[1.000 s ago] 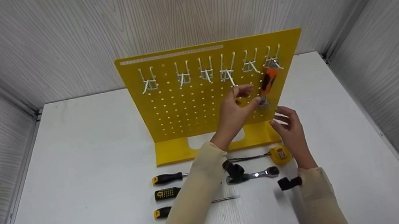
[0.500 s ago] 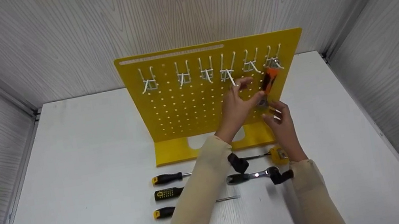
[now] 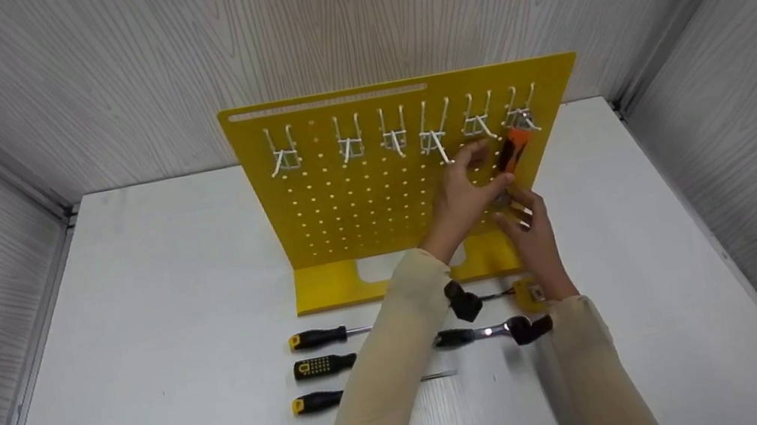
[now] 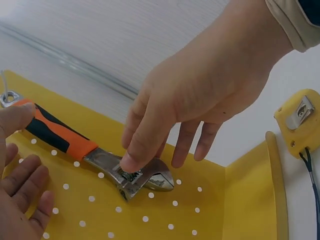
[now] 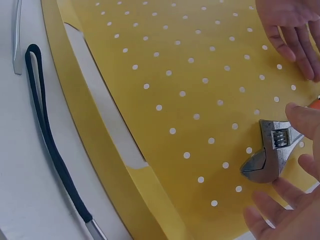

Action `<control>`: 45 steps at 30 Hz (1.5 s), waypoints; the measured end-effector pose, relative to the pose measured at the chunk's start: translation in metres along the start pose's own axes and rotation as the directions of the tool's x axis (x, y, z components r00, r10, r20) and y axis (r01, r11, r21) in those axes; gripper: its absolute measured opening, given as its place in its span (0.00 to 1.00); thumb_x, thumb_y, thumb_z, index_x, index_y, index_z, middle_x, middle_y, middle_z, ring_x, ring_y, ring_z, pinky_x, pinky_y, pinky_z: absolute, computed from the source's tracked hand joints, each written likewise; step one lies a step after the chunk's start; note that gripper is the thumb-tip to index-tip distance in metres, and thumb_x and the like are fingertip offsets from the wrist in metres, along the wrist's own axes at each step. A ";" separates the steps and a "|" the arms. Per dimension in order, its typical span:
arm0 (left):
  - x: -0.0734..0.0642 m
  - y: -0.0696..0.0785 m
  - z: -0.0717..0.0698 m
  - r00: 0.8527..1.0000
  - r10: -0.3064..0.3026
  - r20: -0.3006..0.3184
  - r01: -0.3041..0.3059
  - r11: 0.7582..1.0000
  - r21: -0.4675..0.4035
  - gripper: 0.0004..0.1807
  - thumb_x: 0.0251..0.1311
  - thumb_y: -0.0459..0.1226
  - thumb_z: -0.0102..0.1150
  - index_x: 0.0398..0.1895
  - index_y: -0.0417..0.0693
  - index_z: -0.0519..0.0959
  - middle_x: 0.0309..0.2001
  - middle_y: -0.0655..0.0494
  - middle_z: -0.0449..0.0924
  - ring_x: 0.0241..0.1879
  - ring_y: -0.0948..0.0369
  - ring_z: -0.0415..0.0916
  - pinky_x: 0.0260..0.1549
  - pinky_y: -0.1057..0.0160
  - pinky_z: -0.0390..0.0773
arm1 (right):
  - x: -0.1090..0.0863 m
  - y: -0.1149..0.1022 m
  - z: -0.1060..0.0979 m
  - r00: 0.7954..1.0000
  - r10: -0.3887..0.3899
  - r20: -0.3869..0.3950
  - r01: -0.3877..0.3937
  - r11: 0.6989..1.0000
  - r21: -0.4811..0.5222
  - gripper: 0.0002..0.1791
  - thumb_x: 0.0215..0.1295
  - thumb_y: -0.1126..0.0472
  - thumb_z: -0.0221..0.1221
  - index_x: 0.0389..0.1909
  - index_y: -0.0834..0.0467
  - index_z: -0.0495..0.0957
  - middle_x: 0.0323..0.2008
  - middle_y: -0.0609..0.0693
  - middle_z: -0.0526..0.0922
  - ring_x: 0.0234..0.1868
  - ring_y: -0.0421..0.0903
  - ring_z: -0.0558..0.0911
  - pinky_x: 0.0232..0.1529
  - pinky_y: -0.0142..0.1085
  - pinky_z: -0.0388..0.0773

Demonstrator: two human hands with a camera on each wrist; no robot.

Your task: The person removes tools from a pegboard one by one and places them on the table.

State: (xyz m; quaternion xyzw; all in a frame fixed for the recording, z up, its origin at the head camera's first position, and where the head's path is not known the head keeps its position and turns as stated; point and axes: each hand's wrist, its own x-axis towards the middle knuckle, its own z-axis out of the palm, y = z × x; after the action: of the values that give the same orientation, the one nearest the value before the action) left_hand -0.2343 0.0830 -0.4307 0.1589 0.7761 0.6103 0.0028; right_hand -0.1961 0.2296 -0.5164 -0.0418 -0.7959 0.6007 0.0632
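An adjustable wrench (image 5: 272, 157) with an orange and black handle (image 3: 514, 149) hangs by its handle end from the rightmost hook of the yellow pegboard (image 3: 340, 211). At the left of the wrench is my left hand (image 3: 459, 201); in the left wrist view its thumb overlaps the handle and the other fingers stay apart from it. Around the wrench's head is my right hand (image 3: 532, 230), thumb on one side and loosely bent fingers on the other. No firm grip shows; whether the right thumb touches the metal is hard to tell.
More white hooks (image 3: 394, 141) line the pegboard's top. On the table in front lie several black-and-yellow-handled tools (image 3: 319, 338), a chrome tool with a black handle (image 3: 455, 338), and a yellow tape measure (image 4: 300, 122) with a dark strap (image 5: 47, 130). Sleeves hide parts of them.
My right hand has come in left and up to the wrench's lower end. My left hand has shifted slightly right and up along the handle. The wrench stays on its hook.
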 end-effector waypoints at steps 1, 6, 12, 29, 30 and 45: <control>0.000 0.001 0.001 1.000 0.000 -0.002 0.000 1.000 -0.004 0.31 0.58 0.45 0.66 0.64 0.52 0.69 0.59 0.55 0.76 0.61 0.61 0.71 0.63 0.62 0.70 | 0.000 0.000 0.000 1.000 0.007 0.002 -0.007 1.000 0.001 0.37 0.69 0.49 0.55 0.73 0.53 0.51 0.72 0.54 0.58 0.70 0.51 0.63 0.70 0.46 0.62; 0.000 0.004 0.008 0.999 -0.045 -0.003 0.045 0.998 -0.042 0.29 0.58 0.44 0.65 0.63 0.55 0.70 0.58 0.58 0.77 0.59 0.63 0.73 0.60 0.62 0.72 | 0.000 -0.007 -0.002 0.997 0.077 0.011 -0.077 0.997 0.030 0.36 0.70 0.50 0.54 0.73 0.51 0.50 0.72 0.53 0.58 0.68 0.51 0.67 0.67 0.44 0.66; 0.001 0.005 0.013 0.997 -0.072 0.014 0.073 0.996 -0.046 0.28 0.59 0.44 0.65 0.63 0.58 0.71 0.59 0.60 0.77 0.58 0.65 0.74 0.55 0.67 0.75 | 0.002 0.001 -0.003 0.998 0.069 -0.012 -0.070 0.998 -0.004 0.37 0.67 0.43 0.56 0.72 0.48 0.53 0.69 0.50 0.61 0.64 0.48 0.70 0.64 0.44 0.70; -0.001 0.012 0.014 0.995 -0.098 -0.015 0.098 0.995 0.006 0.23 0.61 0.39 0.63 0.61 0.53 0.74 0.52 0.56 0.74 0.47 0.64 0.71 0.46 0.69 0.73 | 0.005 -0.006 -0.007 0.983 0.184 0.025 -0.182 0.980 -0.077 0.23 0.69 0.56 0.55 0.62 0.59 0.72 0.59 0.57 0.73 0.58 0.49 0.71 0.61 0.41 0.69; -0.001 0.012 0.015 0.995 -0.099 -0.017 0.099 0.995 0.008 0.23 0.61 0.39 0.62 0.60 0.53 0.74 0.52 0.55 0.74 0.47 0.64 0.71 0.46 0.69 0.73 | 0.005 -0.006 -0.007 0.982 0.185 0.027 -0.182 0.979 -0.087 0.22 0.69 0.56 0.55 0.61 0.60 0.72 0.59 0.57 0.73 0.59 0.50 0.71 0.62 0.42 0.69; -0.001 0.016 0.016 0.992 -0.123 0.014 0.124 0.990 -0.071 0.18 0.64 0.29 0.56 0.57 0.49 0.74 0.50 0.56 0.78 0.49 0.63 0.75 0.52 0.69 0.75 | -0.014 -0.006 -0.010 0.972 0.218 0.082 -0.223 0.974 0.048 0.18 0.72 0.61 0.51 0.61 0.56 0.67 0.58 0.56 0.75 0.56 0.47 0.77 0.61 0.39 0.72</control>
State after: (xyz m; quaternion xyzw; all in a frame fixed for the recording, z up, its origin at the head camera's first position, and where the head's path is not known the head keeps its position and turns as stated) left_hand -0.2265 0.1015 -0.4198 0.1131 0.7620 0.6357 0.0500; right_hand -0.1805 0.2351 -0.5085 -0.1051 -0.7706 0.6277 -0.0331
